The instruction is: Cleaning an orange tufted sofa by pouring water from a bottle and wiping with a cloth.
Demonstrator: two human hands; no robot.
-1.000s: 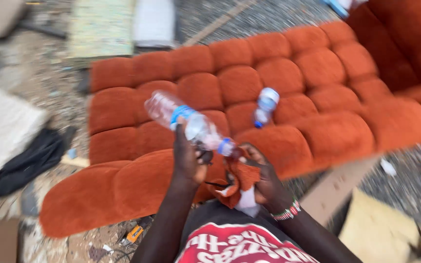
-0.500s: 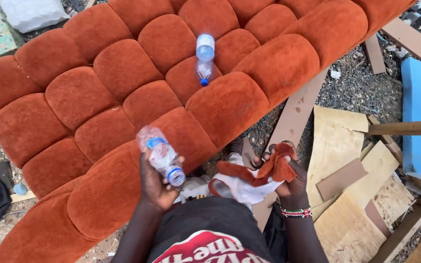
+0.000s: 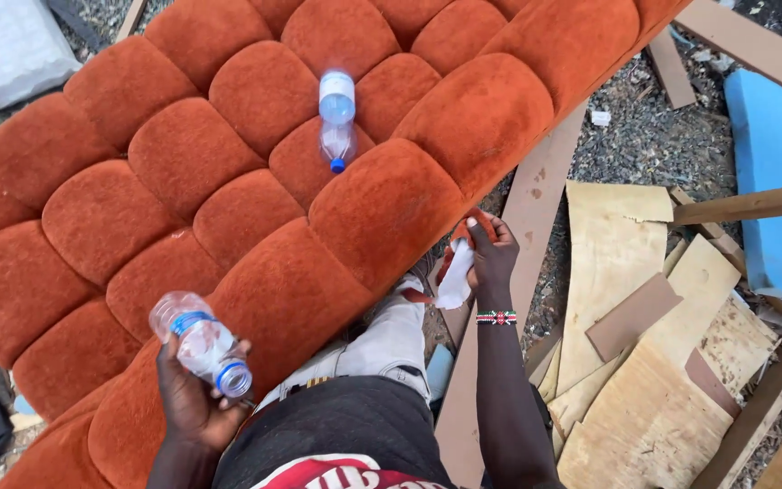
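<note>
Left hand [image 3: 194, 398], fingers clamped around a clear plastic bottle [image 3: 201, 344] over the near edge of the orange tufted cushion [image 3: 228, 181]. Right hand [image 3: 491, 258], fingers closed on an orange-and-white cloth [image 3: 457, 267] at the cushion's right edge. Second bottle [image 3: 337, 118] lies on the cushion.

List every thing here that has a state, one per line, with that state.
Left hand: closed around a bottle.
Held bottle: capped, tilted, looks nearly empty.
Second bottle: capped, lying on the cushion.
Right hand: gripping a rag.
Rag: crumpled, at the cushion's edge.
Tufted orange cushion: lying flat.
</note>
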